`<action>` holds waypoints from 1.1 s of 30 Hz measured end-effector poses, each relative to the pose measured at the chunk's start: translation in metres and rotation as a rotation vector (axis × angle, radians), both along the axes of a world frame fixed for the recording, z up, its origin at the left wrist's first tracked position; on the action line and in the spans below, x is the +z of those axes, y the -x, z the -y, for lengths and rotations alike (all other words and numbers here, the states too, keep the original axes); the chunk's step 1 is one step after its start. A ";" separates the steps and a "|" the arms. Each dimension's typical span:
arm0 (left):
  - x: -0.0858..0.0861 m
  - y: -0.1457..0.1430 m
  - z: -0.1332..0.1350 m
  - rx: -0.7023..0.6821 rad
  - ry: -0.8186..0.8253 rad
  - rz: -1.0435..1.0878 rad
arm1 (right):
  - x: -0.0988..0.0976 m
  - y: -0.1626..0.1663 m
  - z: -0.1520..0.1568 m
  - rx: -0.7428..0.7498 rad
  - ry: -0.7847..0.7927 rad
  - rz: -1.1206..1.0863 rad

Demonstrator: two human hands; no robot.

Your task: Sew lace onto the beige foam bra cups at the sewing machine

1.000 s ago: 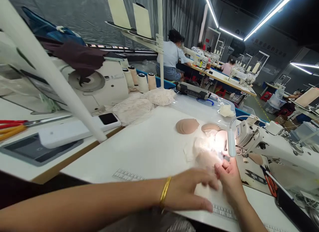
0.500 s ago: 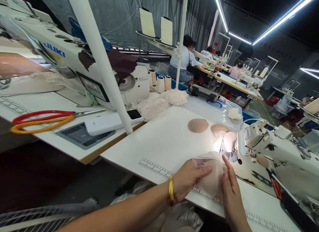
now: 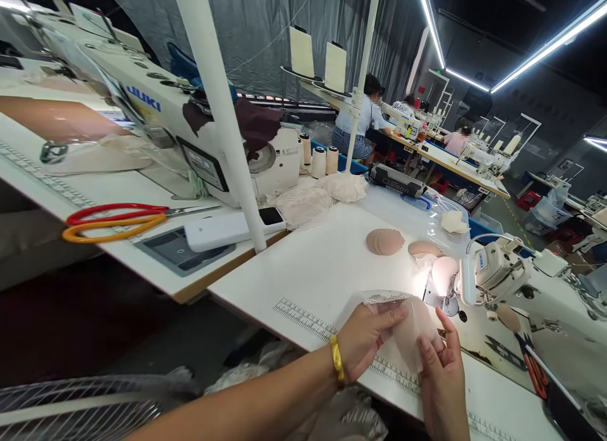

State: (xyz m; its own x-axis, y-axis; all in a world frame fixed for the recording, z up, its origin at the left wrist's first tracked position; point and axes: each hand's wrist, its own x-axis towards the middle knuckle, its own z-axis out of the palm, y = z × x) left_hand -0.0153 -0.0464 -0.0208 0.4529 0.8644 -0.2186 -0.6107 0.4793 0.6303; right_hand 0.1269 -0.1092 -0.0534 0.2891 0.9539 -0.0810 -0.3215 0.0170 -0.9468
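Note:
My left hand (image 3: 365, 340), with a gold band at the wrist, pinches a pale beige bra cup piece (image 3: 412, 330) of thin, sheer fabric between thumb and fingers. A lace strip (image 3: 386, 297) runs along its top edge. At the piece's right edge my right hand (image 3: 443, 365) is closed on it, its index finger raised. Both hands hold the piece just above the front of the white table, near the lit needle area of a sewing machine (image 3: 545, 289). Beside the needle lie beige foam cups (image 3: 443, 273), and a small stack of cups (image 3: 385, 241) sits farther left.
Thread snips (image 3: 507, 352) and orange-handled scissors (image 3: 535, 371) lie at the right. On the left table are red-and-orange scissors (image 3: 118, 221), a white device (image 3: 218, 231) and another sewing machine (image 3: 156, 119). A white pole (image 3: 222, 112) stands between. People sit at machines behind.
The view has shifted slightly left. The fabric piece has turned between my hands, its lace edge now showing more clearly. My right fingers have bent in onto its right side.

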 end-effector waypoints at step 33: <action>0.034 -0.012 -0.051 -0.661 -1.793 -0.581 | 0.015 -0.109 -0.023 0.280 -0.480 1.349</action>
